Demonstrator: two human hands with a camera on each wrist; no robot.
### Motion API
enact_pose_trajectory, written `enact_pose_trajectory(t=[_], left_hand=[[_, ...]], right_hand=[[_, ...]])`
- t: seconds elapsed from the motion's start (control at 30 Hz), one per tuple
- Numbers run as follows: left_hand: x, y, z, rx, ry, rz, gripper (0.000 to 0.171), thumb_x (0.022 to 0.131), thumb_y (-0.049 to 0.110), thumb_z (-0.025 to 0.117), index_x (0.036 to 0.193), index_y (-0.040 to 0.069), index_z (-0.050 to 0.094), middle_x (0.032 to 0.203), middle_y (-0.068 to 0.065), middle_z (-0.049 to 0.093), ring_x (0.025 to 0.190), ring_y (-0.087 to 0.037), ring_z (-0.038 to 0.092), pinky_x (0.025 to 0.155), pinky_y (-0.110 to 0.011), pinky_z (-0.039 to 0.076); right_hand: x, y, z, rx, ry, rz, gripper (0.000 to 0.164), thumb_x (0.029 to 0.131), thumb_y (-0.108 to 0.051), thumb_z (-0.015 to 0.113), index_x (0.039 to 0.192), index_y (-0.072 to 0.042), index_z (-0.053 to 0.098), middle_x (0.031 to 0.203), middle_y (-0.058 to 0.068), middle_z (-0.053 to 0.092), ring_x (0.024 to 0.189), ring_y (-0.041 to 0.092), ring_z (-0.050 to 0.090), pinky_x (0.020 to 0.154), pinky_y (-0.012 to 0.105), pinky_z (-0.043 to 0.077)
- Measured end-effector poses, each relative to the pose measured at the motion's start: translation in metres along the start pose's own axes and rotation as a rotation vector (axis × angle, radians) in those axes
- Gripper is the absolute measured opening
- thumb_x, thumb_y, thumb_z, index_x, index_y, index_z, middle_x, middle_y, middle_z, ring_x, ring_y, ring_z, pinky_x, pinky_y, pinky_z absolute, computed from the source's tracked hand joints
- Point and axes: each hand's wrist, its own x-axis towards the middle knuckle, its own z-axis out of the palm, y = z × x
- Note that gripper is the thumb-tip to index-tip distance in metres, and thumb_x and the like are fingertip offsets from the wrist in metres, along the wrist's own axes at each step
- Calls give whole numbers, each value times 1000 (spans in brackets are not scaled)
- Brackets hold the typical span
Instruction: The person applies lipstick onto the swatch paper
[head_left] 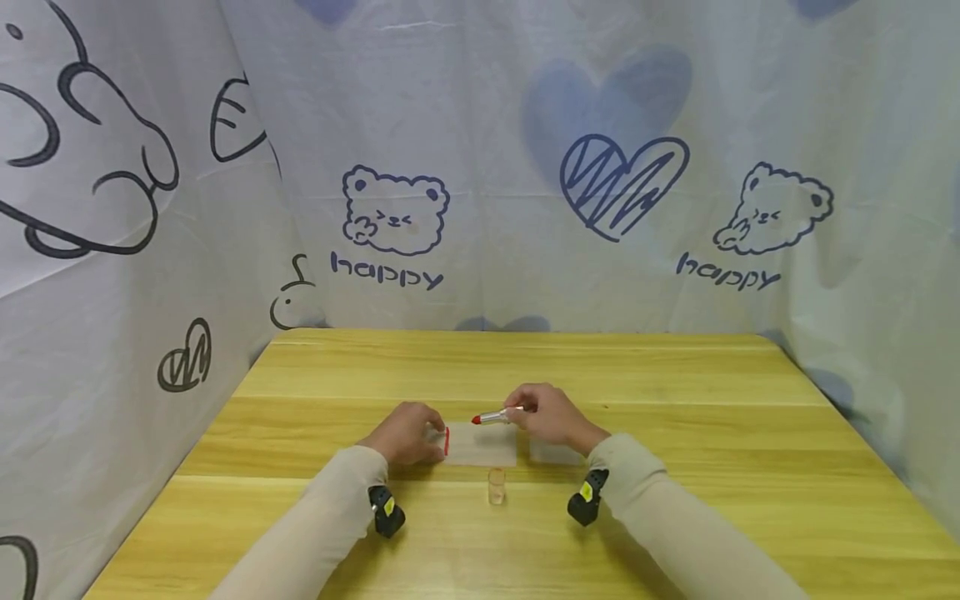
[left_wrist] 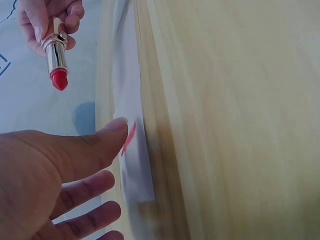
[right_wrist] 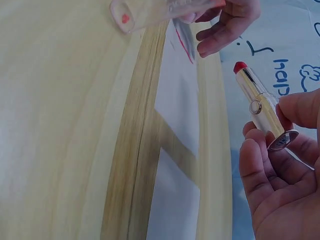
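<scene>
Head view, items as we list them. Lipstick (head_left: 492, 417): uncapped, above the first paper (head_left: 480, 446), pinched by the right hand (head_left: 551, 412) around its metallic case (right_wrist: 270, 120); we judge this hold leaves the red tip (left_wrist: 59, 79) clear, pointing left. First paper: on the table (head_left: 480, 550), one short red stroke (head_left: 447, 442) near its left end. Left hand (head_left: 408, 433): fingers extended, grasping nothing we can see, placed at that end, probably to steady it; pressure, we cannot tell. Clear cap (head_left: 497, 487): upright on our near side, apparently parked there to free both hands. Second paper (head_left: 553, 455): right of the first, a gap between, partly hidden by the right hand.
</scene>
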Motion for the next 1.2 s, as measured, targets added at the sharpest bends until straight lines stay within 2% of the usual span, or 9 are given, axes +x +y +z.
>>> enact_pose_trajectory(t=[0.3, 0.43, 0.5, 0.57, 0.7, 0.87, 1.2], left_hand=[[9, 9, 9, -30, -29, 16, 31, 78, 17, 83, 103, 4, 72, 109, -11, 67, 108, -29, 58, 95, -43, 46], [10, 13, 14, -35, -34, 40, 33, 79, 17, 83, 105, 2, 72, 107, -11, 67, 91, -24, 60, 85, -40, 49], [12, 15, 16, -25, -26, 63, 33, 79, 18, 82, 106, 1, 72, 107, -11, 67, 89, -24, 60, 83, -40, 50], [14, 18, 16, -20, -19, 86, 33, 79, 17, 82, 105, 1, 72, 108, -12, 67, 94, -26, 61, 86, -41, 50], [19, 24, 16, -12, -29, 93, 33, 79, 17, 83, 105, 2, 72, 111, -12, 67, 111, -32, 58, 96, -43, 45], [23, 30, 18, -1, -50, 78, 32, 79, 18, 83, 105, 3, 72, 111, -11, 67, 112, -31, 58, 98, -43, 44], [29, 34, 23, 61, -41, 89, 24, 77, 18, 83, 96, 6, 75, 104, -7, 70, 108, -32, 59, 97, -43, 45]], right_hand=[[-3, 6, -2, -28, 17, 36, 8, 94, -14, 64, 96, -7, 68, 81, 0, 62, 68, 16, 50, 60, 30, 43], [-2, 10, 0, -48, 26, 67, 6, 93, -13, 65, 94, -8, 68, 84, -1, 63, 73, 15, 52, 66, 30, 45], [-2, 11, 1, -54, 39, 82, 5, 93, -14, 65, 94, -9, 68, 84, -2, 63, 75, 14, 54, 69, 31, 47], [-2, 12, 0, -60, 55, 83, 5, 93, -13, 66, 93, -9, 68, 85, -2, 64, 77, 14, 55, 71, 32, 48], [-2, 13, -1, -70, 68, 92, 4, 92, -13, 66, 93, -10, 68, 86, -1, 63, 78, 15, 55, 72, 33, 48], [-2, 17, -1, -77, 75, 102, 4, 92, -14, 66, 94, -11, 68, 87, -2, 64, 78, 14, 55, 72, 33, 47], [-3, 16, -1, -78, 81, 99, 3, 91, -13, 66, 93, -10, 68, 86, -2, 64, 78, 14, 56, 72, 33, 48]])
